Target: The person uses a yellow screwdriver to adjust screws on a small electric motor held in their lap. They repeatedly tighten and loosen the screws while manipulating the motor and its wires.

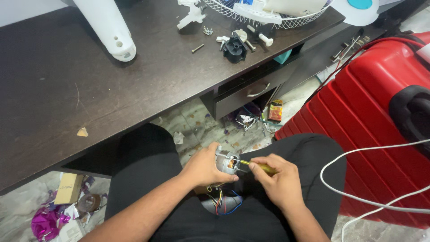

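Note:
My left hand (pixel 205 166) grips a small metal fan motor (pixel 227 162) with copper windings, held over my lap between my knees. Coloured wires (pixel 221 200) hang from the motor down to a grey part below it. My right hand (pixel 278 183) holds a yellow-handled screwdriver (pixel 262 167), its shaft pointing left into the motor. Both hands are close together, almost touching at the motor.
A dark wooden desk (pixel 89 89) lies ahead with a white fan stand piece (pixel 109 29), a black plastic part (pixel 234 48), loose screws (pixel 207 31) and a white wire fan guard (pixel 268 15). A drawer (pixel 251 92) stands ajar. A red suitcase (pixel 376 116) is at right, crossed by a white cable (pixel 358 154). Litter covers the floor.

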